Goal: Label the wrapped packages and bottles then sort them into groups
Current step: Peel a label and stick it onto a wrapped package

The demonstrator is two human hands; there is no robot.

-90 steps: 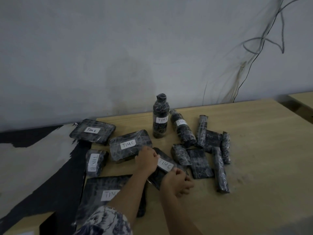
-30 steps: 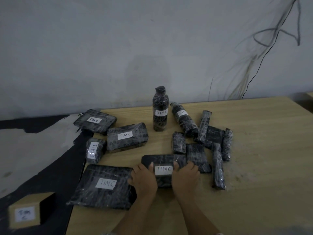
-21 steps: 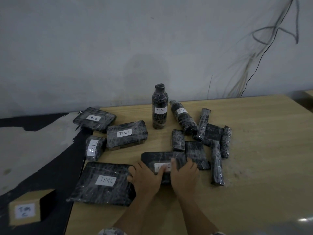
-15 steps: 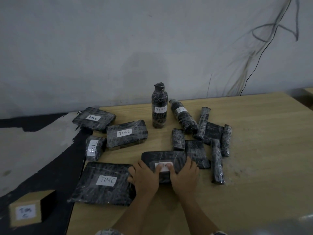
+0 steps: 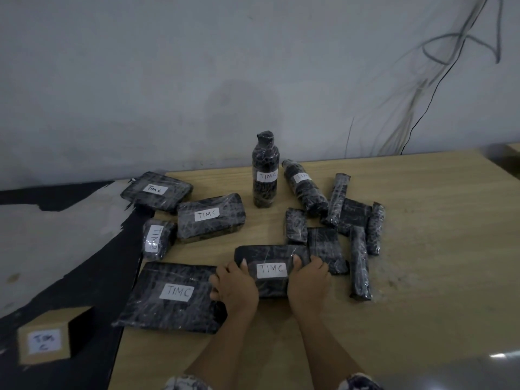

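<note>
Left hand [image 5: 236,287] grips left end of wrapped package [image 5: 267,253], thumb on top; right hand [image 5: 308,280] grips right end; TIMC label [image 5: 271,270] between thumbs; package flat on tabletop [image 5: 422,277].

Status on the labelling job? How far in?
Done: labels show on the upright bottle, the lying bottle and the left-side packages, such as the large package. In hand: the left hand and right hand grip the centre package, already labelled TIMC. Left: six wrapped pieces on the right, such as the long roll, show no label; sorting into groups looks unfinished.
</note>
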